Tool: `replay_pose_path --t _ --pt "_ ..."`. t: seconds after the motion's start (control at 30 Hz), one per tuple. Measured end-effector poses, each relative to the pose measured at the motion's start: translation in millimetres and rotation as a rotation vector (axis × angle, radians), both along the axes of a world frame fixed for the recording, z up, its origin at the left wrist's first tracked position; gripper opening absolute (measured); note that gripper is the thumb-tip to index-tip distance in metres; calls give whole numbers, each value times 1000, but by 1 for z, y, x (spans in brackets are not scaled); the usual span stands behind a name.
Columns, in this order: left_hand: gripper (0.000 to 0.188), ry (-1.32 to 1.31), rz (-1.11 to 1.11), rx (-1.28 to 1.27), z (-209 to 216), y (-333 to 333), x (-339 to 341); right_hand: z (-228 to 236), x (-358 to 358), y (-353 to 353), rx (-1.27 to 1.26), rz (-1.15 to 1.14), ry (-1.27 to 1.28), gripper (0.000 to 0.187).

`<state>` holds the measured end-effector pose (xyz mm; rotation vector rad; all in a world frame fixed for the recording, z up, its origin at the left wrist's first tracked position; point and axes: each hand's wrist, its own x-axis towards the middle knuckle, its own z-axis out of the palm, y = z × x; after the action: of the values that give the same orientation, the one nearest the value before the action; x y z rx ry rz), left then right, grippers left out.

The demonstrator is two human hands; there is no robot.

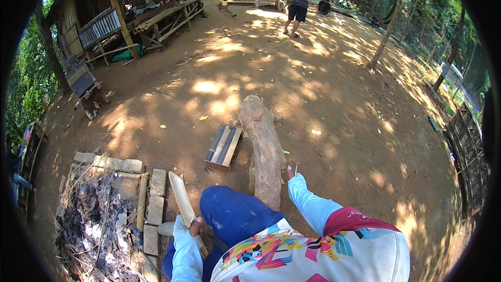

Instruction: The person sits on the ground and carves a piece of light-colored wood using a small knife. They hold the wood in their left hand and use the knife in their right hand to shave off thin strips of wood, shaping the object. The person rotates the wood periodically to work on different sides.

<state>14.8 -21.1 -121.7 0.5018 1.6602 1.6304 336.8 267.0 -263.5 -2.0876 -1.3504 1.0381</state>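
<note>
My left hand grips a split length of bamboo, which slants up and away beside my bent left knee. Out to the right, my right hand is closed beside a thick pale log. A thin, shiny blade, seemingly a knife's, sticks up from that hand; its handle is hidden. The log lies on the ground in front of me, its near end by my blue-trousered leg. A small bright green piece rests against the log's right side.
A low bamboo-slat stool stands left of the log. Nearer left is an ash-filled fire pit edged with bricks. A bamboo bench and hut stand far left. A person stands at the back; woven bamboo panels are far right.
</note>
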Motion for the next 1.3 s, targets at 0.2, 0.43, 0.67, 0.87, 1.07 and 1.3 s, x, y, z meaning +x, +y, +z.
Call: replay_pose_path --t 0.2,0.43,0.67,0.87,1.07,1.3 --pt "27 41 67 12 -9 -13 -2 14 -42 45 37 125 -195 87" --pt "27 -68 103 4 -18 -25 2 31 -51 5 8 283 -168 84" --pt "26 -54 84 67 -13 -17 7 41 -43 -23 136 389 -199 73" --pt "26 -30 113 80 -12 -34 1 94 -54 -37 119 523 -355 63" --pt "27 -30 162 123 -11 -52 -7 95 -40 -70 289 711 -376 48" --pt "28 -1 228 138 -30 -81 -33 190 -74 -104 34 1144 -498 52"
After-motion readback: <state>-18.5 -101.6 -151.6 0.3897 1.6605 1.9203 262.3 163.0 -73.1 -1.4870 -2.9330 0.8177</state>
